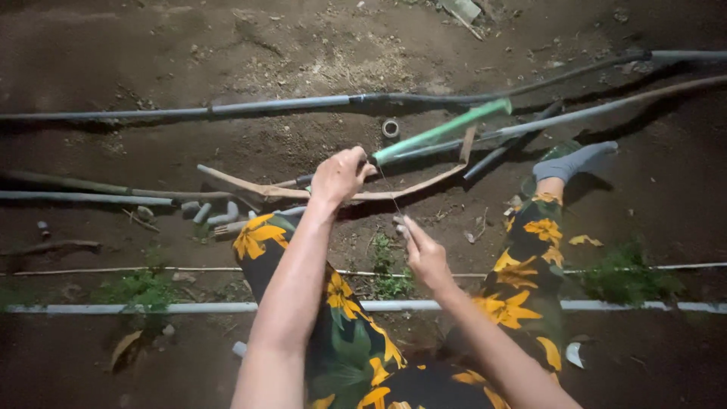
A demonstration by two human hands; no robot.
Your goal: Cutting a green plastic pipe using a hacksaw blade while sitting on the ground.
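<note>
Left hand point(340, 176) grips green pipe point(441, 131); right hand point(422, 251) pinches thread point(388, 189).

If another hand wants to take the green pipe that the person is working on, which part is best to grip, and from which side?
Probably the middle of the green plastic pipe, taken from above with fingers around it. It slopes up to the right, off the soil, so the shaft is free there. Its lower end is covered by the left hand; the right hand pulls a thin thread beside it.

Green pipe point(443, 131) at 1 o'clock; black trousers point(356, 333) patterned with yellow-orange flowers and green leaves; grey sock point(573, 160); white pipe point(136, 307) across dark brown soil point(227, 45).
</note>
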